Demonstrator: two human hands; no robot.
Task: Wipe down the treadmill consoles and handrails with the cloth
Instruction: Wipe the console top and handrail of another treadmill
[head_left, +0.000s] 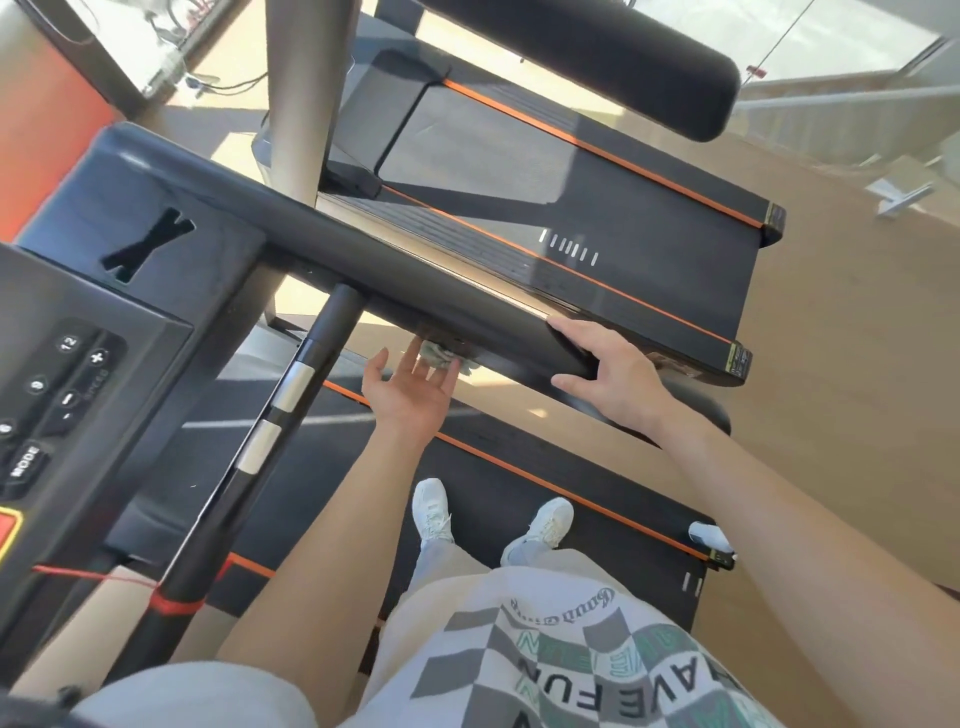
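Forearms (322, 545) extend: left hand (410, 397) presses the cloth (441, 357), seemingly soft and best bunched, with open fingers (451, 375) under the handrail (415, 275); right hand (615, 382) grips its end.

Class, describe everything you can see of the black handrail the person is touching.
The handrail is a thick, rounded, matte black bar, seemingly padded, running diagonally from the console to a blunt free end. The right hand grips that end; the left hand presses a pale cloth against its underside.
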